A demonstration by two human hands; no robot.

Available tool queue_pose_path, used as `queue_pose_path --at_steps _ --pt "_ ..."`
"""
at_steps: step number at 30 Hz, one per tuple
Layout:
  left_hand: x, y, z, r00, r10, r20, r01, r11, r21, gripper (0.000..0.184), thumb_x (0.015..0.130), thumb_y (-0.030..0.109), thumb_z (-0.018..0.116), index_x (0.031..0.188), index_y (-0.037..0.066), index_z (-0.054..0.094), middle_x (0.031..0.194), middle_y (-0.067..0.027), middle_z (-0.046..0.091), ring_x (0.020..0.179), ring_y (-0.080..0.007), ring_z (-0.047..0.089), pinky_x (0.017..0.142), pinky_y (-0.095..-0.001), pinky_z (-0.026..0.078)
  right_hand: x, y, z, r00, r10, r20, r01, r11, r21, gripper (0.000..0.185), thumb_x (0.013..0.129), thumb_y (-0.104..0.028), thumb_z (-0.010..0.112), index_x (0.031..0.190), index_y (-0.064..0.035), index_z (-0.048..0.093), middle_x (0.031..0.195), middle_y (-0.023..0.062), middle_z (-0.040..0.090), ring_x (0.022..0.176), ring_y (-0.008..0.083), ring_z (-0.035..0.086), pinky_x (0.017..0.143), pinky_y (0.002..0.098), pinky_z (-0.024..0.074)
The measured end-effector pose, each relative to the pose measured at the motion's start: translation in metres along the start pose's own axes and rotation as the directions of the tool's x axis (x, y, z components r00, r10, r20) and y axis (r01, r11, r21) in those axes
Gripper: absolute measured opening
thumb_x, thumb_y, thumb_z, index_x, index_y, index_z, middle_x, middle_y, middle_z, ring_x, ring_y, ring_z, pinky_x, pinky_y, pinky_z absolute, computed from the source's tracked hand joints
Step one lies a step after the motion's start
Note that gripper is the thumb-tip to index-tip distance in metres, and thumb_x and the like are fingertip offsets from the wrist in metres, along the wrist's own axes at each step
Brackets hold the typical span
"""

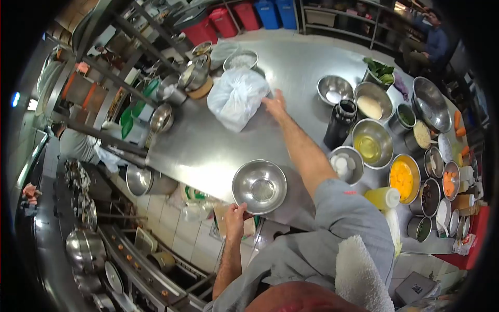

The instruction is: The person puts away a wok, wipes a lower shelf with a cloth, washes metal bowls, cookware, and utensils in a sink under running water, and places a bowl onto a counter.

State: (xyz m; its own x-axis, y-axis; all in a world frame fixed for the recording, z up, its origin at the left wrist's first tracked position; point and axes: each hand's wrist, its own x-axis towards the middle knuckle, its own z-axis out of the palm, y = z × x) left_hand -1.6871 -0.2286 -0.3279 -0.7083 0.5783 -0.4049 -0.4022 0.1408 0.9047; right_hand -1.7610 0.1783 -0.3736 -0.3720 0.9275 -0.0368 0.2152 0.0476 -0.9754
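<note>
My left hand point(235, 218) grips the near rim of a shiny metal mixing bowl point(244, 179) at the table's front edge. The inside of the bowl shows only bare metal and reflections. My right hand point(275, 103) is stretched far across the table, its fingers apart, at the right side of a knotted white plastic bag point(236, 99). Some fingertips meet the bag's edge in this view; whether they press on it I cannot tell. What fills the bag is hidden by the cloudy plastic.
Right of my arm stand a black bottle point(341, 124), a bowl of yellowish liquid point(368, 148), a bowl of orange-yellow food point(402, 180) and a squeeze bottle point(382, 198). Metal shelving point(122, 86) borders the left. One person point(434, 39) sits back right; another point(78, 143) is at left.
</note>
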Motion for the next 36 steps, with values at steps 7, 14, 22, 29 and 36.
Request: queue_pose_path --at_steps 7,14,22,29,36 --pt "0.055 0.012 0.011 0.989 -0.097 0.114 0.102 0.994 -0.041 0.019 0.085 0.015 0.056 0.079 0.003 0.043 0.066 -0.0089 0.054 0.056 -0.0183 0.057 0.058 -0.0319 0.054 -0.003 0.015 -0.107 0.643 0.355 -0.678 -0.423 0.903 0.073 0.071 0.071 -0.016 0.063 0.133 -0.0063 0.03 0.12 0.0237 0.045 0.104 0.0369 0.05 0.087 0.0439 0.0394" --pt "0.084 0.014 -0.003 0.966 -0.125 0.225 0.151 0.983 -0.104 0.016 0.086 0.012 0.053 0.076 0.006 0.042 0.073 -0.0066 0.054 0.062 -0.0184 0.058 0.058 -0.0342 0.054 0.017 0.059 -0.119 0.675 -0.031 -0.737 -0.202 0.953 -0.225 0.023 0.069 -0.018 0.07 0.082 -0.0013 0.062 0.086 0.0183 0.064 0.081 0.0297 0.062 0.07 0.0398 0.0465" --pt "0.154 0.031 0.07 0.918 -0.05 0.393 0.092 0.992 -0.09 0.015 0.087 0.014 0.052 0.083 0.003 0.044 0.081 -0.0098 0.055 0.067 -0.0213 0.06 0.062 -0.0355 0.054 -0.131 -0.096 -0.088 0.909 -0.219 -0.354 0.159 0.969 -0.191 0.023 0.072 -0.02 0.067 0.082 -0.0017 0.06 0.077 0.0165 0.062 0.074 0.0307 0.06 0.066 0.0391 0.0455" --pt "0.182 0.043 0.125 0.777 -0.148 0.612 0.137 0.988 0.065 0.028 0.09 0.023 0.05 0.109 0.002 0.045 0.1 -0.0096 0.052 0.083 -0.0227 0.059 0.071 -0.0348 0.05 -0.19 -0.088 -0.089 0.986 -0.026 -0.166 -0.092 0.745 -0.661 0.047 0.075 -0.036 0.065 0.111 -0.0086 0.053 0.104 0.0185 0.055 0.094 0.0338 0.056 0.076 0.0423 0.0451" --pt "0.155 0.033 0.072 0.836 -0.088 0.542 0.039 0.994 0.101 0.035 0.089 0.025 0.053 0.114 0.002 0.047 0.104 -0.009 0.051 0.082 -0.0195 0.059 0.068 -0.0311 0.05 -0.174 -0.04 -0.054 0.979 -0.134 -0.151 0.017 0.801 -0.599 0.045 0.076 -0.037 0.062 0.111 -0.009 0.055 0.079 0.0181 0.062 0.081 0.036 0.061 0.073 0.044 0.0472"
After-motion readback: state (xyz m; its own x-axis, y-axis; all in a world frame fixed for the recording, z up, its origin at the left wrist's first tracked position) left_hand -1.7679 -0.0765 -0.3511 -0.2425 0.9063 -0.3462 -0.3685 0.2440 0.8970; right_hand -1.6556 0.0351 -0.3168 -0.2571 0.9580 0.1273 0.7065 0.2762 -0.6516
